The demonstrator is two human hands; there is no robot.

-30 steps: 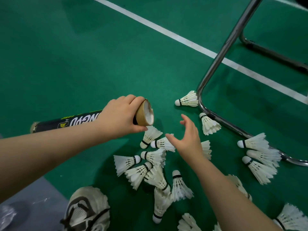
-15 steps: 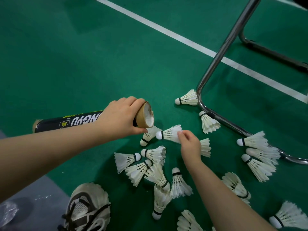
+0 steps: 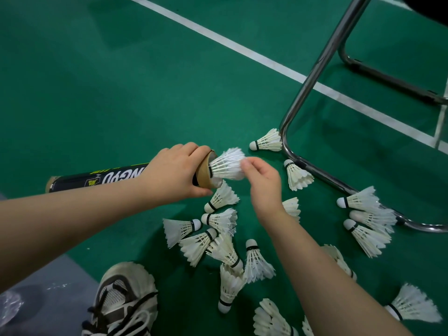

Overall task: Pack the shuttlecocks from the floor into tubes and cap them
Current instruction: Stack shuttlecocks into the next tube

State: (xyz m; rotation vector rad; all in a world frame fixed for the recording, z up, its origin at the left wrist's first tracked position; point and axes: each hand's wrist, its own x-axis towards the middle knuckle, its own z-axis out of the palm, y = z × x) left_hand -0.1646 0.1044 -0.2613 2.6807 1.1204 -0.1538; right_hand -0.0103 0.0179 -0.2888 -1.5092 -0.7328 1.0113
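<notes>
Insertion of one shuttlecock. Half a second earlier the right hand was lifting it from the pile. Here that hand pinched the feather skirt, and the cork end had entered the mouth of the tube. The left hand gripped the tube near its open end, roughly level above the floor. Packing had likely advanced by one. Loose shuttlecocks lay just below, and the chair frame bounded reach to the right. Open floor lay beyond the tube.

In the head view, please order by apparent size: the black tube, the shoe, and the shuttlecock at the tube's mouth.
1. Shoe or black tube: unsure; the shoe is nearer, the tube longer.
2. Shuttlecock at the tube's mouth: smallest.
</notes>
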